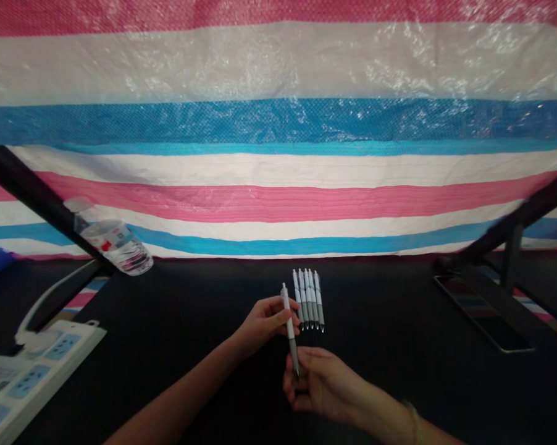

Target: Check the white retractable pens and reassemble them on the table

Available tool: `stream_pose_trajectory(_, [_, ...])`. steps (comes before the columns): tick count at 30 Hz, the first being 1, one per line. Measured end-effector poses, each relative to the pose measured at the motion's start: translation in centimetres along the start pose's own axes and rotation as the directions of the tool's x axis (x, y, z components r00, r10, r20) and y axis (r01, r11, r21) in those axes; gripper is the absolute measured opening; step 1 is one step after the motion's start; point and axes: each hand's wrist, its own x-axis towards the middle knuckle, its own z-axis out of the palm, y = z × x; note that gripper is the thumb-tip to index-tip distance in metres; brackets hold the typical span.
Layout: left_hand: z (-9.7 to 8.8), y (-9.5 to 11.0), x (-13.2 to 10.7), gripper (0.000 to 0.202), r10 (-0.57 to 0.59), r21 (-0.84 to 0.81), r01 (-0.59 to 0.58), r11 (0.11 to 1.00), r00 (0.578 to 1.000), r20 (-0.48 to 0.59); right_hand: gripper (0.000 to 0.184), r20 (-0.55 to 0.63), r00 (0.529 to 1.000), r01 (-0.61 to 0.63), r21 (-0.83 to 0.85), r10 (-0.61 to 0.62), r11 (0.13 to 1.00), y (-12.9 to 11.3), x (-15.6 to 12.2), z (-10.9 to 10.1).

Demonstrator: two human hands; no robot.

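Observation:
A white ballpoint pen (289, 321) with a grey grip is held between both hands, its clicker end pointing away and its dark tip toward me. My left hand (267, 320) pinches the white barrel near the upper half. Around the grey grip, close to the tip, the fingers of my right hand (318, 380) are closed. Just beyond, several matching white pens (309, 300) lie side by side in a row on the black table (204, 309), tips toward me. The fingertips of my left hand come near the row's left edge; I cannot tell if they touch.
A white power strip (42, 371) with a plugged-in cable lies at the left. A clear plastic bottle (121, 247) leans by the left black bar (42, 204). A phone (482, 315) lies at the right near another black bar (523, 216). A striped sheet (278, 167) hangs behind.

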Motion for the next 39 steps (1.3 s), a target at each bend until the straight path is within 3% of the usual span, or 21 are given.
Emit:
stream_pose_trajectory(14, [-0.39,-0.09,0.13,0.036,0.009,-0.035,-0.008,0.999,1.000,0.028,0.037,0.007,0.999,-0.048,0.002,0.048,0.999,-0.73,-0.58,0.28])
stream_pose_trajectory(18, [-0.38,-0.11,0.07,0.036,0.006,-0.041,-0.005,0.999,1.000,0.020,0.029,0.018,1.000,-0.020,-0.009,0.020,1.000,-0.80,-0.59,0.31])
stream_pose_trajectory(23, [-0.47,-0.18,0.07,0.035,0.021,-0.042,-0.019,0.999,0.999,0.030,0.035,0.017,0.999,-0.042,-0.009,0.042,0.999,-0.74,-0.56,0.15])
stream_pose_trajectory(33, [-0.54,-0.35,0.17,0.035,0.019,-0.056,-0.018,0.998,1.000,0.025,0.028,0.038,0.999,-0.031,-0.007,0.031,0.999,-0.88,-0.60,0.15])
stream_pose_trajectory(39, [-0.66,-0.35,0.20,0.035,0.040,-0.078,-0.037,0.996,0.999,0.033,0.039,0.046,0.997,-0.063,-0.044,0.065,0.997,-0.99,-0.76,0.13])
